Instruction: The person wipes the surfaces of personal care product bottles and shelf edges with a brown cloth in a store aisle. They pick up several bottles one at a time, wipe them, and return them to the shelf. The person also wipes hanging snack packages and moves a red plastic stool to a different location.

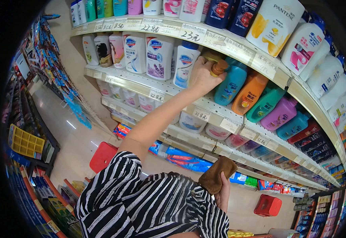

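Note:
My left hand (205,73) reaches up to a shelf, its fingers closed around the top of a bottle with a brown cap (219,67). Most of that bottle is hidden by the hand and the shelf above. Just left of the hand stands a white Safeguard bottle (182,70); a blue Rejoice bottle (231,84) is on its right, followed by an orange Rejoice bottle (246,96). Lower down, near my striped shirt, my right hand (223,190) holds a brown plush cloth or pouch (217,175); which of the two, I cannot tell.
The curved shelf edge (173,97) bears price tags, and more bottles fill the shelves above and below. Blue packs (188,159) lie low down. Red plastic stools (103,156) (268,205) stand on the floor. Hanging packets (54,56) and a yellow tray (26,141) are on the left.

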